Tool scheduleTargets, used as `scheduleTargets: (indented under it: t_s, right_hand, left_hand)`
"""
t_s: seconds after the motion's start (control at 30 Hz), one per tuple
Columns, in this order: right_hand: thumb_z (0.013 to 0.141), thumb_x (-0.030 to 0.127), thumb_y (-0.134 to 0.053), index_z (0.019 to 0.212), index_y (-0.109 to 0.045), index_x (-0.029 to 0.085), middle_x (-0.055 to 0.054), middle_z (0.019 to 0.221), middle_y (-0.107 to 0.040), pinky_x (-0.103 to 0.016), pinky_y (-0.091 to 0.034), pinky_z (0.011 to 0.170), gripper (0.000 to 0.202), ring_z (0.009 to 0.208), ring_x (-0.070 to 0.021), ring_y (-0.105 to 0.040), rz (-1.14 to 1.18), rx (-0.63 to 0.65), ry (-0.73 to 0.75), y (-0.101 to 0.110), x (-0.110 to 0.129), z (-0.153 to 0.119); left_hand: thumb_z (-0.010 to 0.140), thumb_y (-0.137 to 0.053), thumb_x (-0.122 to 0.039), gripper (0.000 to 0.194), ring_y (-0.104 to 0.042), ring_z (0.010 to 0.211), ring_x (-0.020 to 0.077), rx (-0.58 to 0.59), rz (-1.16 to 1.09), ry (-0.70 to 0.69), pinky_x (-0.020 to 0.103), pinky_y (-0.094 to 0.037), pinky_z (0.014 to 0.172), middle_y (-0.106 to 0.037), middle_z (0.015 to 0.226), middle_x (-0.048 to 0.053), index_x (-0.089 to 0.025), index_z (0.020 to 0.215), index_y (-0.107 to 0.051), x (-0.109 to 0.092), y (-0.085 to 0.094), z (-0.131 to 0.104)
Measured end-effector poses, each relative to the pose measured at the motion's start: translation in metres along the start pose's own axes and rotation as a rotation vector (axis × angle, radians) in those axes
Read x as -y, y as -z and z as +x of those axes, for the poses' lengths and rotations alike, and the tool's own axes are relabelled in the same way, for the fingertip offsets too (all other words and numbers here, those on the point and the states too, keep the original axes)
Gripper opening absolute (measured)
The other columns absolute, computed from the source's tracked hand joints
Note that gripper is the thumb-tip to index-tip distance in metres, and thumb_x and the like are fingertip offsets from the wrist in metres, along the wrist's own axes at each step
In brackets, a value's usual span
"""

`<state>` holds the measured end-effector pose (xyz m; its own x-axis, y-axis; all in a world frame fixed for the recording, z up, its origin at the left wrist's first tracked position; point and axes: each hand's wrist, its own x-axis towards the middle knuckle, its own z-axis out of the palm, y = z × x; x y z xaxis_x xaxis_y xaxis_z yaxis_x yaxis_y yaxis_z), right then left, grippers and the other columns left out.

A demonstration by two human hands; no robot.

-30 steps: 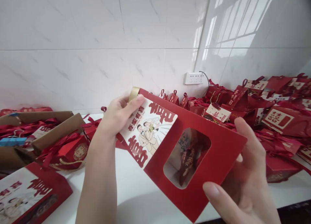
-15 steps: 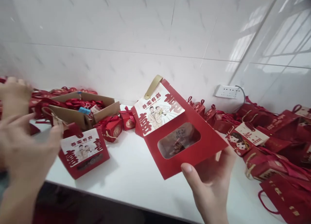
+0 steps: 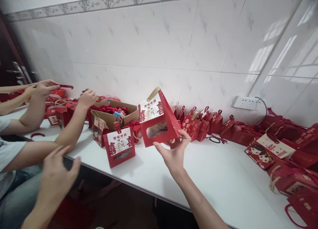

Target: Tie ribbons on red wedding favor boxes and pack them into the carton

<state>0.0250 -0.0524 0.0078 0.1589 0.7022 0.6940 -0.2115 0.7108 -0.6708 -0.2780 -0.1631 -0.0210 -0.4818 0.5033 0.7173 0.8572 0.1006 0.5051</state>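
"Holds what in the right hand point(image 3: 174, 151)?"
"Clamps fingers on a tent-shaped red card box point(image 3: 157, 120), round-cornered window in front, above the smooth white table point(image 3: 216, 176)."
"With the left hand point(image 3: 56, 176)?"
"Spreads fingers apart."

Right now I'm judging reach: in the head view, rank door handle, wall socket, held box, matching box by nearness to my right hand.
1. Held box: in your right hand.
2. Matching box: just left, standing.
3. Wall socket: right, behind.
4. Door handle: far left.

The right hand point(image 3: 174, 153) holds a red box point(image 3: 162, 119) above the white table point(image 3: 213, 176).
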Motion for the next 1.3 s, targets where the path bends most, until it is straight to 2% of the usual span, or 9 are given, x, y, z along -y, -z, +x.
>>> scheduleTargets:
  t_s: [0.07, 0.1, 0.2, 0.33, 0.43, 0.57, 0.93, 1.17, 1.3]
  right_hand:
    - [0.059, 0.031, -0.081, 0.109, -0.029, 0.029, -0.010, 0.123, -0.029, -0.039, -0.056, 0.078, 0.072, 0.109, -0.0223, -0.047, -0.047, -0.004, 0.008, -0.015, -0.017, -0.001]
    - [0.058, 0.033, -0.081, 0.109, -0.030, 0.028, -0.010, 0.121, -0.028, -0.040, -0.056, 0.078, 0.072, 0.110, -0.0235, -0.046, -0.073, -0.006, 0.018, -0.022, -0.024, -0.002]
    - [0.059, 0.035, -0.080, 0.108, -0.032, 0.025, -0.010, 0.116, -0.028, -0.039, -0.055, 0.078, 0.070, 0.113, -0.0256, -0.041, -0.171, 0.001, 0.075, -0.045, -0.039, -0.006]
    - [0.065, 0.034, -0.075, 0.111, -0.031, 0.024, -0.010, 0.116, -0.028, -0.038, -0.053, 0.080, 0.064, 0.113, -0.0238, -0.040, -0.232, 0.004, 0.141, -0.071, -0.045, -0.009]
    - [0.068, 0.034, -0.072, 0.112, -0.029, 0.024, -0.010, 0.116, -0.027, -0.039, -0.053, 0.080, 0.062, 0.109, -0.0218, -0.042, -0.216, -0.031, 0.157, -0.080, -0.047, -0.005]
    - [0.068, 0.036, -0.071, 0.110, -0.031, 0.023, -0.010, 0.114, -0.027, -0.039, -0.052, 0.080, 0.059, 0.111, -0.0229, -0.039, -0.246, -0.091, 0.223, -0.077, -0.053, 0.009]
    - [0.073, 0.033, -0.067, 0.106, -0.032, 0.023, -0.010, 0.114, -0.027, -0.044, -0.047, 0.086, 0.048, 0.110, -0.0222, -0.039, -0.310, -0.153, 0.168, -0.062, -0.075, 0.018]
    - [0.083, 0.023, -0.052, 0.102, -0.033, 0.022, -0.012, 0.115, -0.030, -0.043, -0.048, 0.083, 0.027, 0.112, -0.0235, -0.040, -0.321, -0.105, 0.176, -0.068, -0.088, 0.006]
    - [0.084, 0.018, -0.049, 0.102, -0.036, 0.022, -0.012, 0.117, -0.030, -0.042, -0.049, 0.085, 0.023, 0.115, -0.0230, -0.040, -0.326, -0.046, 0.246, -0.069, -0.082, 0.002]
  left_hand:
    - [0.075, -0.053, -0.042, 0.042, -0.053, 0.107, 0.0372, -0.009, -0.051, -0.019, 0.054, -0.044, 0.093, -0.056, 0.110, 0.010, -0.024, 0.112, -0.050, -0.032, -0.010, -0.005]
    - [0.078, -0.051, -0.042, 0.040, -0.061, 0.090, 0.0299, 0.072, -0.152, -0.011, 0.046, -0.050, 0.084, -0.058, 0.100, 0.008, -0.023, 0.113, -0.049, -0.053, -0.015, -0.008]
    - [0.086, -0.044, -0.039, 0.043, -0.061, 0.063, 0.0164, 0.313, -0.342, -0.099, 0.029, -0.051, 0.066, -0.058, 0.071, -0.002, -0.020, 0.124, -0.043, -0.113, -0.029, -0.020]
    - [0.088, -0.039, -0.039, 0.056, -0.054, 0.050, 0.0135, 0.386, -0.378, -0.158, 0.024, -0.044, 0.054, -0.051, 0.057, -0.006, -0.014, 0.137, -0.032, -0.154, -0.045, -0.021]
    - [0.088, -0.037, -0.041, 0.057, -0.055, 0.047, 0.0160, 0.443, -0.353, -0.110, 0.026, -0.043, 0.054, -0.052, 0.052, -0.005, -0.013, 0.138, -0.035, -0.161, -0.051, -0.008]
    - [0.088, -0.038, -0.043, 0.059, -0.063, 0.066, 0.0207, 0.484, -0.405, -0.018, 0.029, -0.046, 0.063, -0.064, 0.071, 0.003, -0.016, 0.140, -0.033, -0.167, -0.062, 0.011]
    - [0.088, -0.037, -0.051, 0.069, -0.046, 0.048, 0.0133, 0.688, -0.647, -0.010, 0.025, -0.039, 0.052, -0.048, 0.060, -0.005, -0.018, 0.145, -0.018, -0.171, -0.101, 0.019]
    - [0.086, -0.039, -0.056, 0.070, -0.045, 0.046, 0.0140, 0.636, -0.703, 0.044, 0.025, -0.040, 0.050, -0.046, 0.053, -0.006, -0.017, 0.142, -0.023, -0.163, -0.109, 0.021]
    - [0.085, -0.044, -0.052, 0.069, -0.059, 0.063, 0.0187, 0.530, -0.742, 0.033, 0.032, -0.049, 0.066, -0.061, 0.069, 0.001, -0.016, 0.141, -0.026, -0.157, -0.106, 0.018]
